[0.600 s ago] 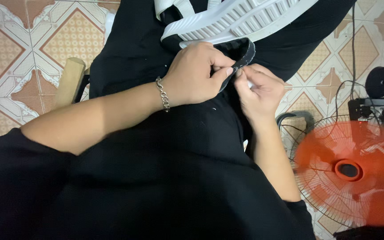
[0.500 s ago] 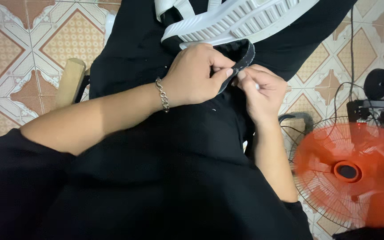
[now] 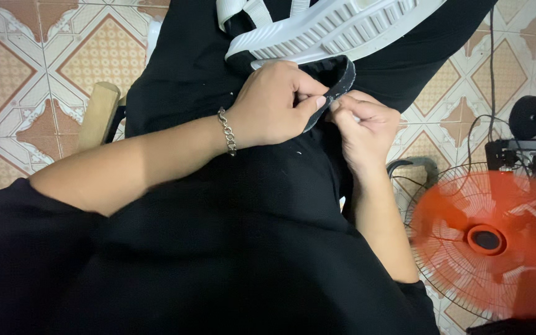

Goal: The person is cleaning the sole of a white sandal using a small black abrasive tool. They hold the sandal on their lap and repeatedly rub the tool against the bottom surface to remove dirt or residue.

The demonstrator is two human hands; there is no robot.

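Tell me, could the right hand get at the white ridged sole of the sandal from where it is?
Probably yes. The right hand is pinching at the black strap just below the white sole, and nothing lies between them. The left hand grips the strap beside it, not across the way.

An orange fan (image 3: 488, 239) spins on the patterned tile floor (image 3: 26, 68) beside a wooden handle (image 3: 98, 115).

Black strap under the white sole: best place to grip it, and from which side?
Grip the black strap at its free curled end, coming from the right, where the right hand meets it. The left hand already pinches its left stretch, and the white sole blocks from above.
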